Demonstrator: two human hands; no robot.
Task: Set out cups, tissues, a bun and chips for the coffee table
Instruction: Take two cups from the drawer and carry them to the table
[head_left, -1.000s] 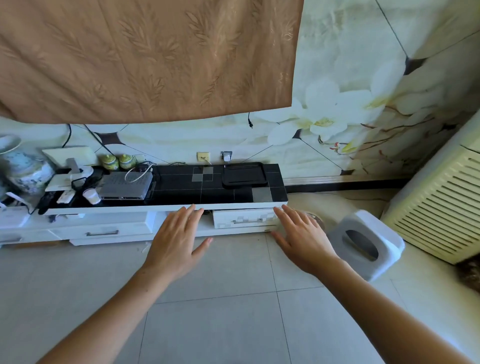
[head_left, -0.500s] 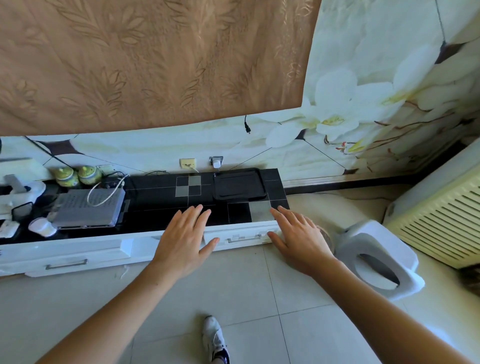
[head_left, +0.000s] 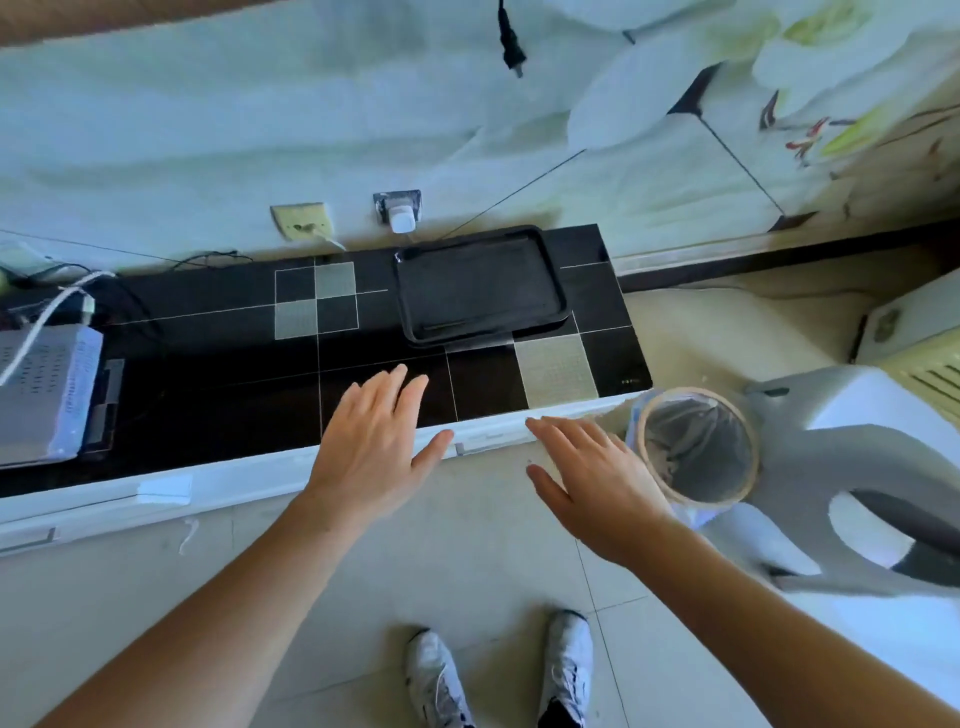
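A black rectangular tray (head_left: 480, 285) lies empty on the low TV cabinet (head_left: 218, 374) with its black tiled top, near the wall. My left hand (head_left: 371, 447) is stretched out flat over the cabinet's front edge, fingers straight, holding nothing. My right hand (head_left: 592, 480) hovers open over the floor just in front of the cabinet's right end, also empty. Both hands are short of the tray. No cups, tissues, bun or chips are in view.
A lined waste bin (head_left: 698, 447) stands right of my right hand, beside a white plastic stool (head_left: 857, 467). A grey set-top box (head_left: 41, 395) with cables sits at the cabinet's left. A radiator-like unit (head_left: 930, 353) is at far right. My shoes (head_left: 498, 675) are on the tiled floor.
I have stepped closer to the cabinet and my view has tilted down. Both hands have moved forward toward the tray, and the waste bin and my shoes have come into view.
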